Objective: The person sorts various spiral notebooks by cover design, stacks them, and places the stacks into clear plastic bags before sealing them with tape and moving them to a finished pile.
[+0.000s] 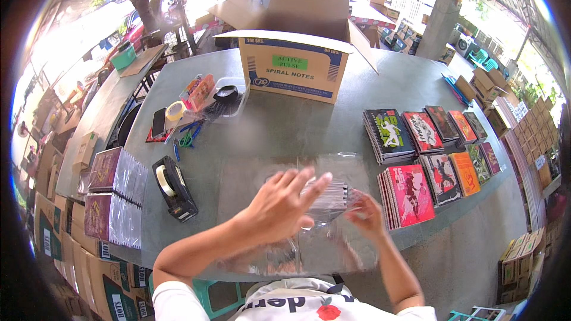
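In front of me a stack of spiral notebooks [327, 201] lies on clear plastic film [238, 172], part of it hidden by my left hand. Fingers stretched, my left hand [279, 202] is over the stack's left side and holds nothing. At the stack's right end, my right hand [367, 214] has its fingers curled and pinches the clear film there. To the left stands a black tape dispenser [178, 193] with a roll of clear tape. Further left are plastic-wrapped maroon notebooks [102, 217] in two stacks.
Several stacks of notebooks [410, 193] with bright covers fill the table's right side. An open cardboard box [291, 74] stands at the back. Beside it are a clear plastic tub [235, 110], scissors [187, 138] and a phone [159, 122]. Cartons [113, 279] are piled off the left edge.
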`<state>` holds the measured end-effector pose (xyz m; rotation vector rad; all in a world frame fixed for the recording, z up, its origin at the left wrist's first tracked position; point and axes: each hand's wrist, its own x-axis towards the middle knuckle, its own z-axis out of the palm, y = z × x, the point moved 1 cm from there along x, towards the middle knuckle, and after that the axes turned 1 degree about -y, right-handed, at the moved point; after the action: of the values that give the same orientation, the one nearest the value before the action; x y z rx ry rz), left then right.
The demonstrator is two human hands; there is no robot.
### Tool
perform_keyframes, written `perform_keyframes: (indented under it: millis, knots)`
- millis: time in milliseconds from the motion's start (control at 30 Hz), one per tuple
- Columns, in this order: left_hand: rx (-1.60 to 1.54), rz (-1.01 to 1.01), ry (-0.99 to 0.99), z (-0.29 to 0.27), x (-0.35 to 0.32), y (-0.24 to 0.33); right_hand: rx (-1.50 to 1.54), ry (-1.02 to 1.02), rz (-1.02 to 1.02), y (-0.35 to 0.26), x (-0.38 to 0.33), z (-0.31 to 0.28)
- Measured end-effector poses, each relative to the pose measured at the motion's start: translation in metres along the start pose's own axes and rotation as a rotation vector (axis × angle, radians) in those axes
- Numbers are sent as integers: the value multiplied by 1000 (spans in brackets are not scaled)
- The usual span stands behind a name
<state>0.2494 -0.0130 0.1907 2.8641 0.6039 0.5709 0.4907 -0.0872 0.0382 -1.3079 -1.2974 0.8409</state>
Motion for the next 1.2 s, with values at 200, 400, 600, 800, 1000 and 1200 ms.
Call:
perform_keyframes:
  millis: [200,400,600,800,1000,1200]
  knots:
    - [36,-284,-496,0,19,-4,-475,199,-453,-35,2,35]
    - [131,218,-283,-47,-16,11,-829,-151,-776,-70,23,43]
    - [136,101,-197,-22,29,-39,-869,-207,-774,-62,5,48]
    - [105,237,-217,20,39,-39,-864,-115,-739,-64,3,60]
    - [45,146,64,-7,18,-41,-899,-124,-671,-88,8,62]
    - [-8,-282,66,51,-55,-35,-478,-506,-359,-92,56,45]
